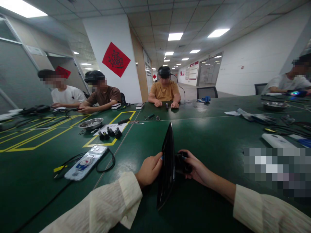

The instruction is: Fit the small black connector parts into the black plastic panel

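Note:
A thin, glossy black flat panel [167,168] stands nearly edge-on above the green table, so what its face shows cannot be told. My left hand [149,170] grips it from the left, the thumb pressed on the near face. Behind the panel, on its right side, is a chunky black part [181,163]. My right hand [198,170] has its fingers closed round that part. Whether the part is joined to the panel is hidden from me.
Left of my hands lies a phone [86,163] with a black cable. Beyond it are several black knob-like parts [110,133] and a metal bowl [91,124]. A screwdriver [150,116] lies farther off. A white device [278,140] is at right. Co-workers sit around the table [136,139].

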